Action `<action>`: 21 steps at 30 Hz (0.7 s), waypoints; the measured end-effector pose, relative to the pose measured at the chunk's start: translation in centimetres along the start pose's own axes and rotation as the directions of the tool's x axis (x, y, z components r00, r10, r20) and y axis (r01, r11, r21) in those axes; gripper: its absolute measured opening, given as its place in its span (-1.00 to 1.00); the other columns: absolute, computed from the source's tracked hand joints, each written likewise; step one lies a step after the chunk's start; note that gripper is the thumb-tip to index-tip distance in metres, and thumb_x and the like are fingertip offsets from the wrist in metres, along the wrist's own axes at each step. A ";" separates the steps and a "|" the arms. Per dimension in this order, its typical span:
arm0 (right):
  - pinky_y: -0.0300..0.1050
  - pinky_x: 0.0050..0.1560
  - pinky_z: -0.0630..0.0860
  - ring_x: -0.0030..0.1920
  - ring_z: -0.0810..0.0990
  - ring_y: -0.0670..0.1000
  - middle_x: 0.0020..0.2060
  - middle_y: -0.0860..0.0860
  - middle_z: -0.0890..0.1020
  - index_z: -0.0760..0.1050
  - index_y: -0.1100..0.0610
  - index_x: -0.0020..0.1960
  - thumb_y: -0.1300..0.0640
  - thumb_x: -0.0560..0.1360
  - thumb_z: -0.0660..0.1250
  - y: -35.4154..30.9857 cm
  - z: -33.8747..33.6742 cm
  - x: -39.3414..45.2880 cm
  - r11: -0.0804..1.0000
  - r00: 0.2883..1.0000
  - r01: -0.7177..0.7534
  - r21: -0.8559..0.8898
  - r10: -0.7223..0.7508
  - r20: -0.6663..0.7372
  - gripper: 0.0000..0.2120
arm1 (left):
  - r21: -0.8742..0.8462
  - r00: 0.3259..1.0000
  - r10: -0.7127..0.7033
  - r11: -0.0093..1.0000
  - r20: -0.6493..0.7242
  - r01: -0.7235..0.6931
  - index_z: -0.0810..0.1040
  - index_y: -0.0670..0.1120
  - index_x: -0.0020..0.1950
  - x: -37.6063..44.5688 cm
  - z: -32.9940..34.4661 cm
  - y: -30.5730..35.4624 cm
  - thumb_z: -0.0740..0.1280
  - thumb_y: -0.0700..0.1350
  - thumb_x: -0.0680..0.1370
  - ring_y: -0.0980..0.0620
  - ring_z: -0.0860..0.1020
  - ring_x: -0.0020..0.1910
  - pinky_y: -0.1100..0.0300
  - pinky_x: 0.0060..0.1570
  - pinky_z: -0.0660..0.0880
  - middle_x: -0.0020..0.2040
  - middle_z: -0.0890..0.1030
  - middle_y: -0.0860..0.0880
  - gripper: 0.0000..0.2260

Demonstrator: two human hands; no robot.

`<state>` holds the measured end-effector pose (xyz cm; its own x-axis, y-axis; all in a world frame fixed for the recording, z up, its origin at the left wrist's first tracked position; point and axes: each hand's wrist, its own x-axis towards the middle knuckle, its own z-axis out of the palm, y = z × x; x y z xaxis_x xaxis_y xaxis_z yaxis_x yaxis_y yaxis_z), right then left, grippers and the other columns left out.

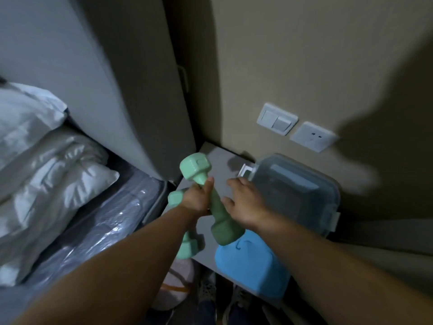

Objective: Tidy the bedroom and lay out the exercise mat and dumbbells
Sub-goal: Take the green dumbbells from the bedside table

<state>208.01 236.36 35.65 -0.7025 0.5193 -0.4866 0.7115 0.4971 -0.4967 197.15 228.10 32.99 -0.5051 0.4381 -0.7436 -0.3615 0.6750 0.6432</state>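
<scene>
Dumbbell (212, 202) tilted above nightstand (222, 165), handle gripped by left hand (198, 198); second dumbbell (180, 221) appears held in same fist, partly hidden. Right hand (246, 200) fingers loosely spread, touching handle, holding nothing firmly. Risk: two weights in one grip may slip, dropping onto blue box (248, 270), clear bin (295, 191) or feet below. Dim light hampers judging.

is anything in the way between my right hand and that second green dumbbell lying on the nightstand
Yes. The raised dumbbell gripped by your left hand crosses right in front of your open right hand. The second dumbbell lies on the nightstand beyond it, partly hidden under your left wrist.
</scene>
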 end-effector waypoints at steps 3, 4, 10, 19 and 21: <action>-0.06 0.47 -0.05 0.52 -0.08 0.12 0.53 0.14 -0.05 -0.03 0.20 0.53 0.00 0.57 0.20 2.8 1.6 0.6 0.978 1.000 -0.019 -0.206 0.022 0.012 -0.33 | -0.063 0.990 -0.136 0.989 -0.022 0.135 0.42 -0.23 0.23 2.2 -1.1 -2.3 0.20 0.15 0.58 -0.18 0.56 -0.02 0.06 -0.33 0.56 0.09 0.54 -0.22 -0.54; -0.06 0.48 -0.09 0.53 -0.15 0.12 0.54 0.14 -0.14 -0.10 0.20 0.54 0.01 0.57 0.17 3.9 2.3 0.8 0.963 1.000 -0.025 -0.269 0.027 0.004 -0.31 | -0.058 0.985 -0.173 0.983 -0.020 0.172 0.42 -0.23 0.24 3.2 -1.2 -3.2 0.20 0.15 0.58 -0.17 0.55 -0.03 0.09 -0.38 0.53 0.10 0.54 -0.22 -0.54; -0.07 0.50 -0.02 0.54 -0.08 0.12 0.53 0.18 -0.13 -0.07 0.26 0.53 0.27 0.48 0.16 6.7 5.8 2.0 0.934 0.981 0.047 -0.354 -0.110 -0.160 -0.31 | 0.335 0.994 -0.102 0.936 -0.040 0.110 0.40 -0.25 0.27 10.2 0.3 -7.2 0.26 0.11 0.56 -0.26 0.53 0.14 -0.09 0.16 0.49 0.18 0.53 -0.28 -0.53; 0.10 0.46 0.13 0.52 -0.01 0.21 0.52 0.22 -0.04 0.02 0.31 0.51 0.34 0.43 0.16 8.7 6.9 1.8 0.955 0.962 0.104 -0.279 -0.168 -0.215 -0.32 | 0.635 0.999 0.020 0.772 -0.029 0.003 0.40 -0.13 0.25 13.6 2.5 -10.0 0.26 0.07 0.55 -0.22 0.53 0.08 0.00 0.12 0.44 0.12 0.56 -0.21 -0.63; 0.07 0.49 0.04 0.53 -0.09 0.15 0.53 0.17 -0.13 -0.07 0.26 0.53 0.31 0.44 0.15 8.4 6.8 1.9 0.951 0.970 0.076 -0.300 -0.140 -0.198 -0.28 | 0.691 1.000 0.003 0.723 -0.015 0.008 0.38 -0.11 0.28 12.4 2.2 -9.7 0.25 0.01 0.55 -0.21 0.53 0.08 -0.01 0.13 0.45 0.13 0.56 -0.20 -0.65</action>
<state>212.53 236.75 25.64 -0.7782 0.5718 -0.2598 0.6278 0.7208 -0.2938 196.15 228.31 17.07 -0.5178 0.4316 -0.7387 0.2764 0.9015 0.3330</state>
